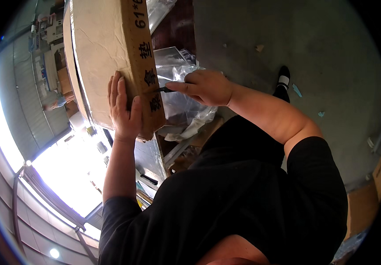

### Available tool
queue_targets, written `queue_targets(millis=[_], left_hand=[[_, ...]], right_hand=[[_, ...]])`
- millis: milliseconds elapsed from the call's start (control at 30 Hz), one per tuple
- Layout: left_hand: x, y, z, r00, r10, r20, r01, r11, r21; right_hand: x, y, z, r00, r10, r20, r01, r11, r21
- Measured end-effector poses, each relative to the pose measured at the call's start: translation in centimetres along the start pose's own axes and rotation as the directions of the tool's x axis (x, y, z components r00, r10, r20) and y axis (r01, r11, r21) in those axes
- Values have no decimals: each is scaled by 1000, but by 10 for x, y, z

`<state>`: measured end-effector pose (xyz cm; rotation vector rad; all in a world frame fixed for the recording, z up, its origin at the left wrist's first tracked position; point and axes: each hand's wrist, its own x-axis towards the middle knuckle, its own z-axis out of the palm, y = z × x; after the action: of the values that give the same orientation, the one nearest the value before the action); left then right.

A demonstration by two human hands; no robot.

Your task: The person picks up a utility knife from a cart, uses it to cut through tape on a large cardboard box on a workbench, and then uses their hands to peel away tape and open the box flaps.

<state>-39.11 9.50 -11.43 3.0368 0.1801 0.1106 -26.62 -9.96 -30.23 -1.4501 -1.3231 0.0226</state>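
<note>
A large brown cardboard box (104, 39), its side strip printed with black characters, stands in front of me. My left hand (125, 110) lies flat on its broad face near the lower corner, fingers stretched out. In my right hand (210, 87) is a slim black tool (167, 89), gripped with the index finger along it. Its narrow tip meets the printed side of the box. Whether it is a knife or a marker I cannot make out, since the fist hides most of it.
Crumpled clear plastic film (183, 104) lies right beside the box. A metal-edged surface (148, 154) with a small black object (149, 179) sits below it. Blue scraps (297, 90) dot the grey floor. Cardboard (362, 210) stands at lower right. Another person (60, 102) is far left.
</note>
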Motion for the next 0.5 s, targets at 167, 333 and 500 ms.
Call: queue_targets(millis=[167, 333, 500], left_hand=[[4, 1, 2, 1000, 14, 8, -14, 1000, 3], [1, -2, 1, 1000, -3, 21, 2, 1000, 18], [4, 0, 2, 1000, 4, -2, -4, 1000, -17]], right_hand=[[-28, 26, 26, 994, 77, 72, -81, 994, 66], [-74, 64, 31, 746, 416, 520, -407, 903, -138], [-46, 37, -10, 931, 337, 140, -341, 940, -1]])
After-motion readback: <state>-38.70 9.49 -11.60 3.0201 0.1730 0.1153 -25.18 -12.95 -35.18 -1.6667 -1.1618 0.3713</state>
